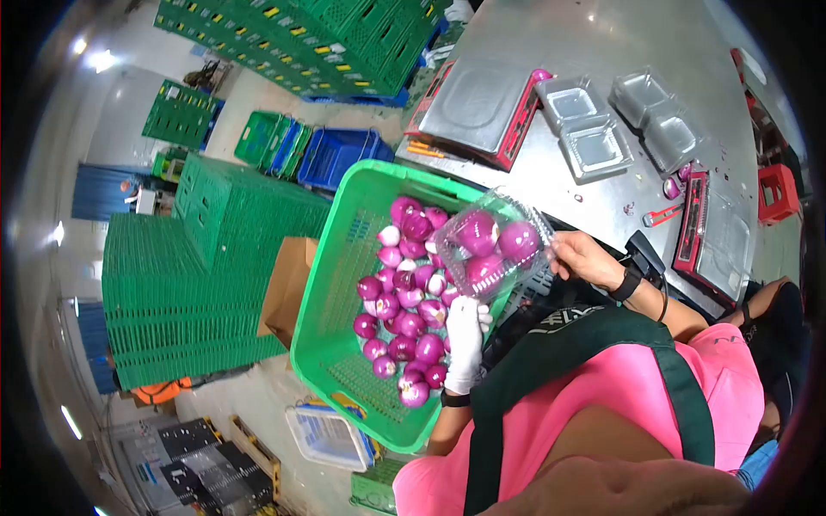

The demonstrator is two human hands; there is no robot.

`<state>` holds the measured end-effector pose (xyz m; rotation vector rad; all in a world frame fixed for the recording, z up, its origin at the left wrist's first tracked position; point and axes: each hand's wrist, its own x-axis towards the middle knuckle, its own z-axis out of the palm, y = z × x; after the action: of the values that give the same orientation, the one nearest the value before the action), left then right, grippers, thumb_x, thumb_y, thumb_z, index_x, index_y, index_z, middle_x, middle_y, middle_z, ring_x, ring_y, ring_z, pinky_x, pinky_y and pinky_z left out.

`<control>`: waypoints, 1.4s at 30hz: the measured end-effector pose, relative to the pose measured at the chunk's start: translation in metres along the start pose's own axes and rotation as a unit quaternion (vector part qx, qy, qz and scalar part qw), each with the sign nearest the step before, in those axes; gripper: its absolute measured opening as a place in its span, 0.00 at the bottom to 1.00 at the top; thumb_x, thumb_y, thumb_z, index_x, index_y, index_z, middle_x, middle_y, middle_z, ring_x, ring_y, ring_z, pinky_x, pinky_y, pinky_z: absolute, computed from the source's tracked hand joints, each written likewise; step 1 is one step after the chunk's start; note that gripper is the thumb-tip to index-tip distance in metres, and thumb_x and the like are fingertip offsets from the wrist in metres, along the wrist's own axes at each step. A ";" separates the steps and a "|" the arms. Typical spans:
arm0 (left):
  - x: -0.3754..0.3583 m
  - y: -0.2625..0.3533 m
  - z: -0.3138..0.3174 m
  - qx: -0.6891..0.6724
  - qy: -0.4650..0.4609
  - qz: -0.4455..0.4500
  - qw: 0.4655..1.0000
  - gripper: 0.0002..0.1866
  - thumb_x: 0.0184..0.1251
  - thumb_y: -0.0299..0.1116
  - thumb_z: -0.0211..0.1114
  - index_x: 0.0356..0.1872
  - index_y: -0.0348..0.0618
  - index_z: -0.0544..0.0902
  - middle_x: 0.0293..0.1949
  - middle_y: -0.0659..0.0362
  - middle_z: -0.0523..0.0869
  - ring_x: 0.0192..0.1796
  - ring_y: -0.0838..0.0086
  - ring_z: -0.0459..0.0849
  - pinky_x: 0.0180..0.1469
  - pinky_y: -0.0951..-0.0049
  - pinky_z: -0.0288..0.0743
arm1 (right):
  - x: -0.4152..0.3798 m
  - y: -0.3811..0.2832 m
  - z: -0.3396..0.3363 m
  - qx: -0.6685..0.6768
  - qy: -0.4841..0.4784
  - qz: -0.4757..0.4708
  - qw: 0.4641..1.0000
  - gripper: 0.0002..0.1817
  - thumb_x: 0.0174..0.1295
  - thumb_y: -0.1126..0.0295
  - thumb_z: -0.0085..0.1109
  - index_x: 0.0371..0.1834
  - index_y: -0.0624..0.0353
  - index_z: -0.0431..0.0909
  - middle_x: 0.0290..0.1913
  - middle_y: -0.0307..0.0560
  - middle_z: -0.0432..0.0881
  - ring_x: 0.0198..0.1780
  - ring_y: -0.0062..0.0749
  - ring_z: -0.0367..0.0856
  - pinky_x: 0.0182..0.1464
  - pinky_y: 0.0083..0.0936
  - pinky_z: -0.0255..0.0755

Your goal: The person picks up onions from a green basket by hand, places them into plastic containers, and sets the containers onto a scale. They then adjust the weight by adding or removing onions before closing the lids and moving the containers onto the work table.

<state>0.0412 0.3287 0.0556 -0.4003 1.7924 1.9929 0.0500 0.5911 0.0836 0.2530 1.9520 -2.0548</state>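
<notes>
A clear plastic box [489,245] with three peeled red onions inside is held over a green crate [320,322]. My bare right hand [583,258] pinches the box's right edge. My left hand [465,337], in a white glove, is at the lower edge of the box with its fingers curled against it; the fingertips are partly hidden. Many peeled purple onions [411,324] lie in the crate, to the left of both hands.
On the metal table [602,211] are empty clear boxes [595,148], scales [473,112] and a red cutter [663,214]. Stacked green crates [198,275], a cardboard box [288,288] and a blue basket [344,157] stand to the left. Another person's arm [766,301] shows at right.
</notes>
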 end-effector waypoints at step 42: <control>0.051 0.003 0.095 0.318 -0.012 0.312 0.895 0.15 0.63 0.26 0.61 0.51 0.36 0.74 0.46 0.49 0.79 0.48 0.63 0.79 0.53 0.69 0.71 | 0.229 0.057 -0.150 0.143 0.140 0.120 0.972 0.12 0.66 0.64 0.43 0.31 0.57 0.74 0.19 0.32 0.71 0.15 0.14 0.61 0.15 0.15 0.55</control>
<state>0.0018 0.4292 0.0453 0.4623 2.6329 1.5681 -0.1576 0.7170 -0.0542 0.8410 1.6583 -2.2219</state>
